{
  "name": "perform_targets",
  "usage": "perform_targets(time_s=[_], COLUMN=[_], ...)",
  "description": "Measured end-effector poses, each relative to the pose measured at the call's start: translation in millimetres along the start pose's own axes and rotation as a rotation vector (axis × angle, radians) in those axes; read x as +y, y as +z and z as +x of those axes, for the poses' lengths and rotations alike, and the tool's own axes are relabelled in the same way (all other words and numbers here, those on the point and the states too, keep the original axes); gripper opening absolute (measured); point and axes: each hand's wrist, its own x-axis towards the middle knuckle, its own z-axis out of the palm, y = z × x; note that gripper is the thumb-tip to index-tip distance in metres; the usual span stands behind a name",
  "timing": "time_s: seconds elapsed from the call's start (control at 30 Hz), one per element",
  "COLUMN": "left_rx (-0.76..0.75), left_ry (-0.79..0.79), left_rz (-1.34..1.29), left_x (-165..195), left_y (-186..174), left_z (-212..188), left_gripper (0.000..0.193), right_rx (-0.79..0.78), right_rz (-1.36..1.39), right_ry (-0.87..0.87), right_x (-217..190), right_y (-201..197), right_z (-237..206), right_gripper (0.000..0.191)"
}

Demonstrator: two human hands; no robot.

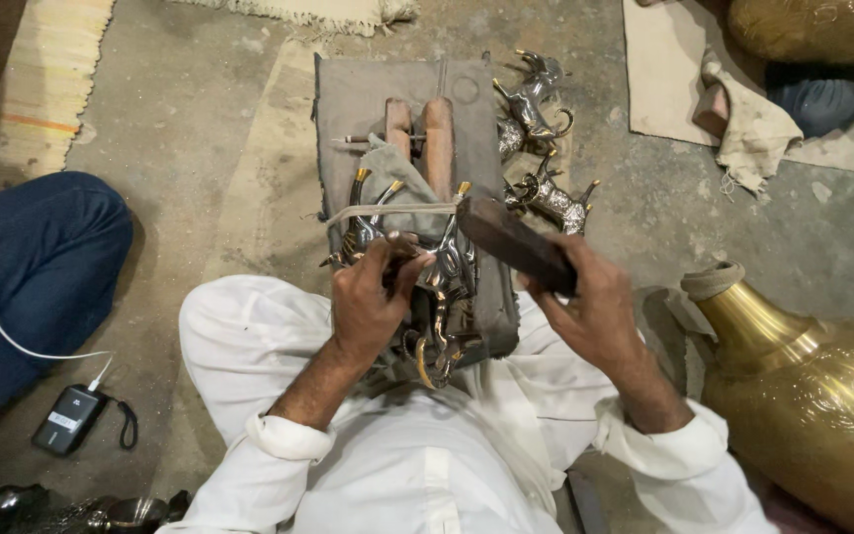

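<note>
My left hand (373, 297) is closed around a thin metal tool, its tip pressed on a silver-and-brass animal figurine (444, 297) lying on a grey cloth-covered block (358, 99). A strap (387, 210) runs across the figurine and a wad of cloth. My right hand (590, 302) grips a dark wooden mallet (516, 242), its head raised just right of the tool. Both arms wear white rolled sleeves.
Several more metal animal figurines (536, 148) lie at the block's right edge. A large brass vase (803, 376) lies at right. Another person's blue-clad leg (32, 267) is at left, near a small black device (69, 420) on a white cable. Woven mats lie on the concrete floor.
</note>
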Motion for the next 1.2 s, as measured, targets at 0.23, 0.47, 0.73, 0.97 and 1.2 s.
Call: perform_targets(time_s=[0.23,0.47,0.73,0.97,1.2], left_rx=[-0.065,-0.216,-0.479,-0.586,-0.622], left_ry=[0.056,0.146,0.171,0.179,0.166], left_rz=[0.121,0.052,0.125,0.205,0.248], left_x=[0,2,5,6,7], left_y=[2,-1,-5,-1,2], left_z=[0,22,50,61,64], left_gripper=[0.022,0.03,0.034,0.034,0.039], right_rx=[-0.079,-0.172,-0.123,-0.102,-0.12], right_rz=[-0.634,-0.719,-0.599,-0.581,-0.521], right_ry=[-0.359,-0.255,-0.124,-0.032,0.163], right_x=[-51,-70,-42,-20,-5], right_y=[-39,-63,-76,-70,-66], right_z=[59,71,43,22,14], right_gripper=[0.039,0.05,0.052,0.043,0.035])
